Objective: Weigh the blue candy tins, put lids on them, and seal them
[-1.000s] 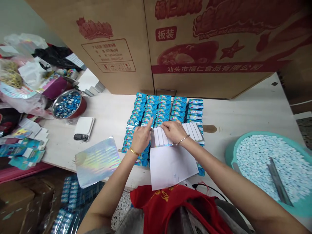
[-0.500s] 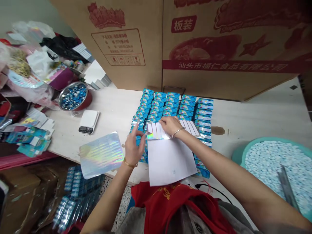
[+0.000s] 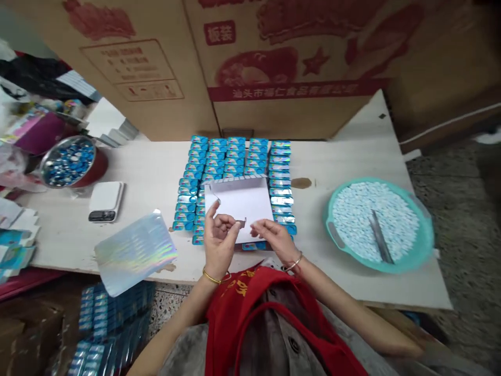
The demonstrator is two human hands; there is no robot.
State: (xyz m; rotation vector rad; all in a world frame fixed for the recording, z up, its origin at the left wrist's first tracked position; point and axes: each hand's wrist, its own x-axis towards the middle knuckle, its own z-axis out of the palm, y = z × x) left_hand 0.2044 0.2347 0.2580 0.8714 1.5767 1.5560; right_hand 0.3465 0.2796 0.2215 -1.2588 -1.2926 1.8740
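My left hand [image 3: 219, 237] is above the near part of a white sheet [image 3: 245, 201], pinching a small dark shiny strip [image 3: 241, 224] between thumb and fingers. Just to its right, my right hand [image 3: 276, 239] has its fingertips pressed together; whatever they hold, if anything, is too small to make out. The sheet lies over rows of small blue tins or boxes [image 3: 235, 155], its far edge curled up. Left of the rows, a holographic sticker sheet [image 3: 135, 253] overhangs the table's front edge.
A teal basin [image 3: 332, 214] of pale tablets with a metal scoop-like tool [image 3: 379, 237] stands at right. At left are a white scale [image 3: 106, 198] and a metal bowl [image 3: 97, 167] of blue wrapped pieces. Large cartons [image 3: 274, 117] wall off the back.
My right hand has left the sheet's far striped edge and come back beside my left hand. The left hand now holds the small strip. The view has swung to the right.
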